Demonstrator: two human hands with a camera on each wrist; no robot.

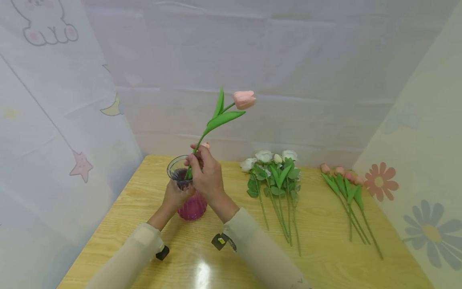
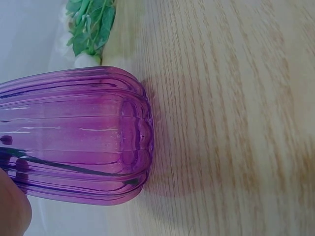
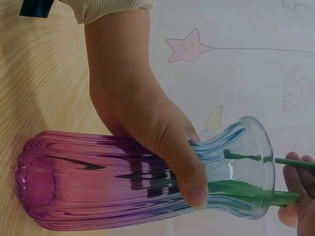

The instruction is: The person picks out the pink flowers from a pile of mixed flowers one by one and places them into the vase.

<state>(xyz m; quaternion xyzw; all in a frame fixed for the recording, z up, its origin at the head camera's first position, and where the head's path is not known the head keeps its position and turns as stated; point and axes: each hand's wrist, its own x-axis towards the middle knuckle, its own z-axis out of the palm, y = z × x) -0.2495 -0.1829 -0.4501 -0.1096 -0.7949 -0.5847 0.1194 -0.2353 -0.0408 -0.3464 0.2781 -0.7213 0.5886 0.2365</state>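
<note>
A ribbed glass vase [image 1: 192, 206], purple-pink below and clear bluish at the flared neck, stands on the table. My left hand [image 1: 177, 196] grips it below the neck, the thumb across its side in the right wrist view. Above the rim my right hand [image 1: 210, 176] pinches the green stem of a pink tulip [image 1: 244, 100], which leans up and to the right. The lower end of that stem [image 3: 283, 161] reaches inside the neck. Behind the right fingers peeks another pink bloom [image 1: 206, 145], mostly hidden. Through the glass show a green leaf [image 3: 236, 191] and a dark stem [image 2: 64, 166].
White roses [image 1: 264, 156] with leafy stems lie on the table [image 1: 317, 265] right of the vase. Farther right lie several pink tulips [image 1: 339, 171], blooms toward the back. Printed cloth [image 1: 202, 72] hangs behind and at both sides.
</note>
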